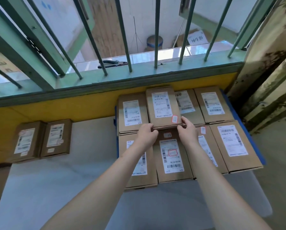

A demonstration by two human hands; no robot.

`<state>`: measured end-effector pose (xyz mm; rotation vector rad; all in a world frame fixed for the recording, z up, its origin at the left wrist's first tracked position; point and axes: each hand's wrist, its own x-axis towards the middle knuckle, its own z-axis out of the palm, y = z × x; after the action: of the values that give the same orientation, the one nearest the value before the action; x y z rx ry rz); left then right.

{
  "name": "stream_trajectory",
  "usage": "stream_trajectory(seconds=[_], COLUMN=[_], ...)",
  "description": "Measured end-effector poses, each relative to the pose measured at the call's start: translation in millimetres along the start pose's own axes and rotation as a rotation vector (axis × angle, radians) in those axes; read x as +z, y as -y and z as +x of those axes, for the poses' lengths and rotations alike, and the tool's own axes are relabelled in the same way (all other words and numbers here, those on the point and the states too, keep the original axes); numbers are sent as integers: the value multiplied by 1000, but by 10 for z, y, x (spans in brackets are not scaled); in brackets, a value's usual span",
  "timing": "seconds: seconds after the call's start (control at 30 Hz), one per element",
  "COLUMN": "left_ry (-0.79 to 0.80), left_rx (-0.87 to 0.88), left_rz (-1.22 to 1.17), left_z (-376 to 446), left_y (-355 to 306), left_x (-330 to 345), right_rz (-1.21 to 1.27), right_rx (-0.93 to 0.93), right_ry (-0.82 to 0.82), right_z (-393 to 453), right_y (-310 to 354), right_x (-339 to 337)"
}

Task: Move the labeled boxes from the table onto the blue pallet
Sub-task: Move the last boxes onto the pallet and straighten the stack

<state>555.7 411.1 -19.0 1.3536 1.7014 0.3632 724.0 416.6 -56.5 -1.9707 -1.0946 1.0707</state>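
A person's two bare forearms reached forward over a pale grey table (56, 188) toward a blue pallet (255, 143), seen from a head-worn camera looking down. Both hands held one labeled cardboard box (163, 107) by its near edge. The left hand (146, 132) curled its fingers round the near left corner, and the right hand (188, 128) curled its fingers round the near right corner. The box was tilted up at the far row of the pallet, beside the yellow wall (72, 105), its near edge raised above the boxes around it.

Seven more labeled boxes (232, 145) lay flat on the pallet in two close rows, touching side by side and covering nearly all of it. Two labeled boxes (42, 138) remained at the table's far left edge, touching each other, well apart from the pallet.

The held box looked stiff, flat-sided and light enough for a fingertip hold, though its weight could not be known. Its smooth card and glossy shipping label (161, 103) might slip, so the two short ends or opposite corners seemed the safest grip.

Above, green window bars (122, 34) rose from a sill holding pliers (112, 63).
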Motion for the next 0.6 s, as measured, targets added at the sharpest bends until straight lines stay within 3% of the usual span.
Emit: stream_trajectory(seconds=[0.3, 0.43, 0.6], left_ry=[35, -66, -221], left_rx=[91, 122, 121], left_rz=[31, 13, -1], left_z=[-72, -153, -313], left_y=[-55, 63, 409], left_x=[-82, -263, -643], right_rz=[-29, -97, -100], right_rx=[-5, -93, -242], right_ry=[0, -44, 26], right_z=[-75, -112, -203], right_y=[35, 239, 763], right_x=[88, 200, 652])
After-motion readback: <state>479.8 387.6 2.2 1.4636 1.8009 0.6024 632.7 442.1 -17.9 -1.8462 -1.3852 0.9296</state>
